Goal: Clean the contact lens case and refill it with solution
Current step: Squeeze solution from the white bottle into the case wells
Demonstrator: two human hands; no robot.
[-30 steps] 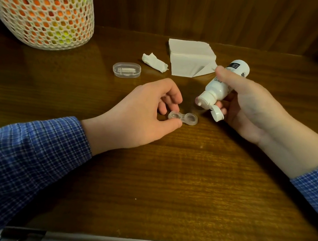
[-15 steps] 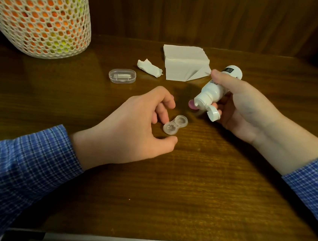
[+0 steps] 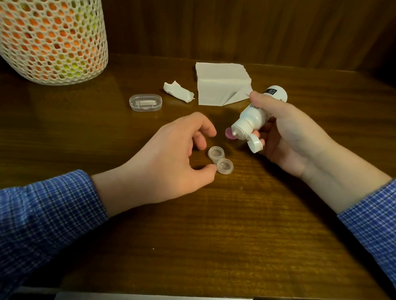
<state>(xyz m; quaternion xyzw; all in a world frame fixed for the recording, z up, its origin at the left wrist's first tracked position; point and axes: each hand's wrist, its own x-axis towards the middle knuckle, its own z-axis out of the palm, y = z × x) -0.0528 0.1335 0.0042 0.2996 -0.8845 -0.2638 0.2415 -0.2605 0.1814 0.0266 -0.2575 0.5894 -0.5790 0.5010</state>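
Note:
A clear two-cup contact lens case (image 3: 220, 159) lies uncapped on the wooden table (image 3: 207, 236) at the centre. My left hand (image 3: 174, 157) curls around its left side, thumb tip touching the nearer cup, fingers just above the farther one. My right hand (image 3: 289, 135) grips a small white solution bottle (image 3: 254, 116), tilted nozzle-down to the left with its flip cap hanging open. The nozzle is a short way up and right of the case. A pink cap (image 3: 230, 134) lies on the table under the nozzle.
A folded white tissue (image 3: 219, 83) and a crumpled scrap (image 3: 177, 91) lie behind the hands. A small clear oval box (image 3: 145, 102) sits left of them. A white mesh basket (image 3: 43, 31) stands at the back left. The table's front edge is near me.
The lens case has turned under my left hand, from lying sideways to running diagonally. The bottle stays tilted in my right hand. The view has shifted, and the pink cap now shows.

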